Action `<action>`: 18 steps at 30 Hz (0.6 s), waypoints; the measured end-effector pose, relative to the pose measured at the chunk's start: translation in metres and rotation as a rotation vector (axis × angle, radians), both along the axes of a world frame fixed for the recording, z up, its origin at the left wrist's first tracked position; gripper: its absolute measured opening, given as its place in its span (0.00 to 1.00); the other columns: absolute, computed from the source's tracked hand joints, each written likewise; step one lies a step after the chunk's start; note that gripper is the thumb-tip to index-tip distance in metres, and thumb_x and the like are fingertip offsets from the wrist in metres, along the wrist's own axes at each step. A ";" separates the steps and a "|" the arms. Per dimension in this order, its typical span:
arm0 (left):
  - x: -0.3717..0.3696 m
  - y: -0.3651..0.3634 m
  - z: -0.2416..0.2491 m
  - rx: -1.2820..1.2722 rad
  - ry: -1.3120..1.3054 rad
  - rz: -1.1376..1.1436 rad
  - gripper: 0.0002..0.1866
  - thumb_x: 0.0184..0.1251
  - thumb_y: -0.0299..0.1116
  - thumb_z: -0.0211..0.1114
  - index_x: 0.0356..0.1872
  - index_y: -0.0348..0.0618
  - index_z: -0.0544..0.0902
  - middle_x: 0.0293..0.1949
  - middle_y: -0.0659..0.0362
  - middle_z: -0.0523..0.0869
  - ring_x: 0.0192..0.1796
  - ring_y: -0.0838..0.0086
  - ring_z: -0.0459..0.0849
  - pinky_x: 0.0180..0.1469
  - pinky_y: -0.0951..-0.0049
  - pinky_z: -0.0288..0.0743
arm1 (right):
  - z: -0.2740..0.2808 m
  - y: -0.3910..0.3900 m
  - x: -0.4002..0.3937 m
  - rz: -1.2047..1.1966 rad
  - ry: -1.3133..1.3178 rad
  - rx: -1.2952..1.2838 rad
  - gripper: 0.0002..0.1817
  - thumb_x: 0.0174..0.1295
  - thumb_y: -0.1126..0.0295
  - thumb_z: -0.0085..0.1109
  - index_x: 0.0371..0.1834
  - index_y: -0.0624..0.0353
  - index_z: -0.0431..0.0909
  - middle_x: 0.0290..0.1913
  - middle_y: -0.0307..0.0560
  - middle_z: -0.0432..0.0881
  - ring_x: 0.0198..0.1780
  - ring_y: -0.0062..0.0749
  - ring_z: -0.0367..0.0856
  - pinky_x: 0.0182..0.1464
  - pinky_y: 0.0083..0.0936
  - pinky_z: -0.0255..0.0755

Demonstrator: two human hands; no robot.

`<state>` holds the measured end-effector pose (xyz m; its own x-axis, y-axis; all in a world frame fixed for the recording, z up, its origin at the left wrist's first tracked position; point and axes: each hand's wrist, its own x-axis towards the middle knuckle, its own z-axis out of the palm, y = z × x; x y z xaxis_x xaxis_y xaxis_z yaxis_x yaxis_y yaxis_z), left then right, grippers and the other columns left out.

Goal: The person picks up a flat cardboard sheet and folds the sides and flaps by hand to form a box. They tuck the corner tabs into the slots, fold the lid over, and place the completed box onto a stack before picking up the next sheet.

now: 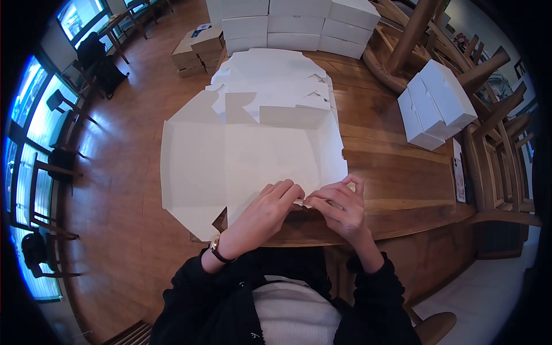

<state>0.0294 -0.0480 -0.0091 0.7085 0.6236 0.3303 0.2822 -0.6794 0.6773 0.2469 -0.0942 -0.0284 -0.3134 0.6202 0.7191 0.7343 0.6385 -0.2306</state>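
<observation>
A white cardboard box (270, 149), partly folded, lies in front of me on the wooden table. Its right and far walls stand up, while the wide flap on the left lies spread out. At the near edge of the box, my left hand (263, 206) is closed with its fingertips on the cardboard. Close beside it, my right hand (340, 210) pinches the same edge near the near right corner. Fingers partly hide the tabs held there. More flat white cardboard (270, 69) extends beyond the far wall.
Folded white boxes (296, 26) are stacked at the table's far end, and several more white boxes (428, 106) stand at right. A phone (458, 178) lies by the right edge of the wooden table (397, 178). Upturned wooden chairs (494, 132) crowd the right; brown cartons (198, 49) sit beyond the table.
</observation>
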 end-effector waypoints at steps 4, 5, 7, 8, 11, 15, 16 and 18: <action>0.000 0.003 -0.005 -0.002 0.005 0.017 0.10 0.67 0.19 0.64 0.48 0.36 0.77 0.44 0.51 0.80 0.49 0.52 0.81 0.53 0.58 0.74 | 0.004 -0.003 -0.008 -0.002 -0.035 -0.015 0.15 0.52 0.74 0.73 0.43 0.47 0.92 0.40 0.29 0.88 0.39 0.24 0.84 0.53 0.31 0.63; 0.001 0.004 -0.006 -0.005 -0.001 0.017 0.10 0.67 0.19 0.64 0.48 0.36 0.77 0.44 0.50 0.80 0.49 0.51 0.81 0.53 0.58 0.75 | 0.005 -0.003 -0.008 -0.019 -0.033 -0.036 0.15 0.52 0.75 0.73 0.44 0.48 0.91 0.41 0.30 0.88 0.39 0.24 0.84 0.53 0.31 0.63; 0.000 0.005 -0.005 -0.016 -0.010 0.016 0.10 0.67 0.19 0.64 0.48 0.35 0.77 0.44 0.50 0.80 0.50 0.51 0.81 0.54 0.57 0.75 | 0.005 -0.004 -0.007 -0.053 -0.030 -0.076 0.16 0.52 0.78 0.72 0.45 0.50 0.91 0.42 0.31 0.88 0.39 0.25 0.84 0.52 0.32 0.63; 0.000 0.005 -0.004 -0.020 -0.015 0.017 0.10 0.68 0.20 0.64 0.48 0.35 0.77 0.45 0.50 0.80 0.50 0.50 0.81 0.54 0.57 0.75 | 0.004 -0.003 -0.007 -0.062 0.007 -0.070 0.17 0.52 0.78 0.72 0.45 0.50 0.91 0.42 0.31 0.87 0.39 0.25 0.84 0.52 0.32 0.62; 0.003 0.003 -0.004 -0.005 -0.007 0.020 0.10 0.68 0.19 0.64 0.48 0.35 0.77 0.45 0.49 0.81 0.50 0.50 0.81 0.54 0.56 0.75 | -0.001 -0.001 -0.004 -0.072 0.079 -0.060 0.18 0.51 0.80 0.72 0.46 0.51 0.91 0.42 0.32 0.87 0.39 0.25 0.84 0.52 0.32 0.62; 0.003 0.001 -0.004 -0.019 -0.012 0.016 0.11 0.67 0.19 0.64 0.48 0.35 0.77 0.45 0.49 0.80 0.50 0.50 0.81 0.54 0.56 0.75 | -0.003 0.000 -0.003 -0.033 0.069 -0.064 0.18 0.50 0.79 0.73 0.45 0.51 0.91 0.42 0.32 0.88 0.39 0.25 0.84 0.52 0.32 0.61; 0.003 0.001 -0.004 -0.027 -0.017 0.011 0.11 0.67 0.19 0.64 0.48 0.35 0.77 0.45 0.49 0.80 0.50 0.50 0.81 0.54 0.56 0.75 | -0.002 -0.001 -0.002 -0.023 0.063 -0.070 0.18 0.50 0.79 0.73 0.45 0.50 0.91 0.42 0.31 0.88 0.39 0.24 0.84 0.52 0.31 0.60; 0.002 0.002 -0.005 -0.036 -0.014 0.005 0.11 0.67 0.19 0.64 0.48 0.35 0.76 0.45 0.49 0.80 0.50 0.50 0.81 0.54 0.56 0.75 | 0.000 -0.001 -0.004 -0.013 0.026 -0.063 0.15 0.51 0.79 0.73 0.42 0.51 0.90 0.42 0.31 0.88 0.40 0.24 0.84 0.52 0.32 0.59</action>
<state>0.0316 -0.0462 -0.0140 0.7006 0.6389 0.3178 0.2761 -0.6533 0.7049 0.2424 -0.0953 -0.0288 -0.2869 0.6685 0.6861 0.7354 0.6127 -0.2894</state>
